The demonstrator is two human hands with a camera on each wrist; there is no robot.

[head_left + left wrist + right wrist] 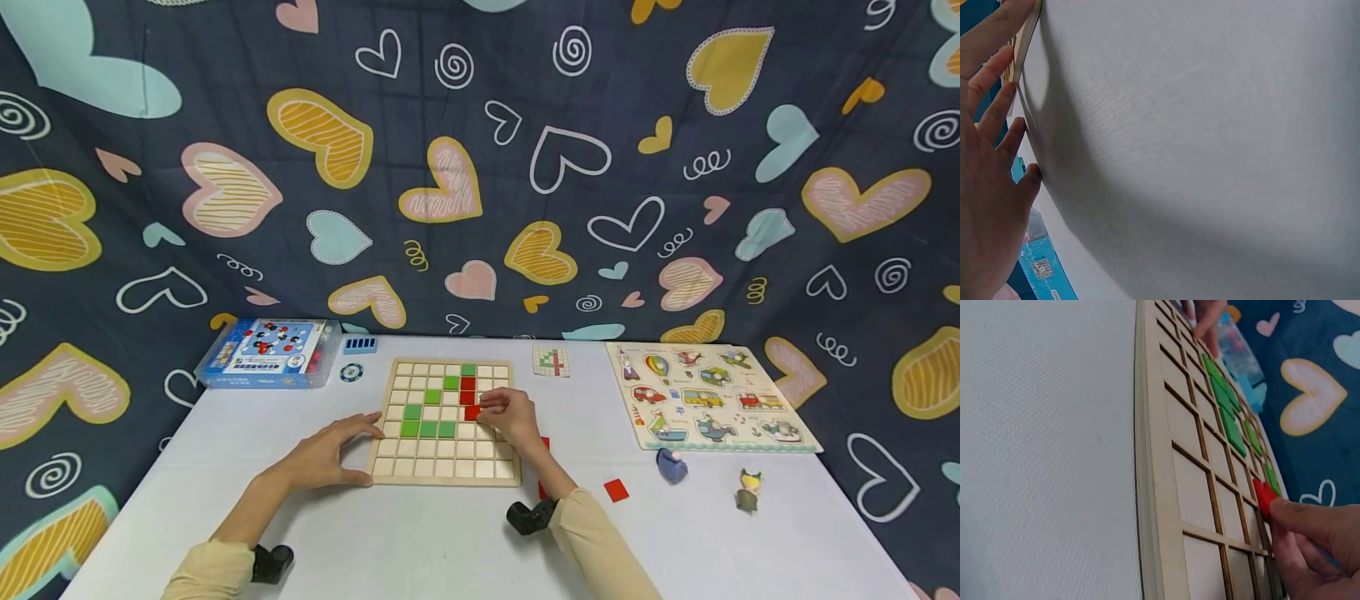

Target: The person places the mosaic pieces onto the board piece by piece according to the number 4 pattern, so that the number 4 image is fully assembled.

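Observation:
A wooden grid board (444, 481) lies on the white table before me. Several green square tiles (428, 429) fill some of its cells, and two red tiles (467, 383) sit in one column toward the back. My right hand (513, 419) is over the board's right half, thumb and fingers pinching a red square tile (1264, 497) at a cell just in front of those two. Against the board's left edge rests my left hand (324, 455), fingers spread and fairly straight. In the left wrist view this left hand (988, 181) holds nothing.
Loose red tiles (616, 490) lie right of the board, some partly behind my right forearm. A small pattern card (551, 361) lies behind. A boxed set (270, 354) stands back left; a picture puzzle board (712, 396) and two small figures (671, 466) are at right.

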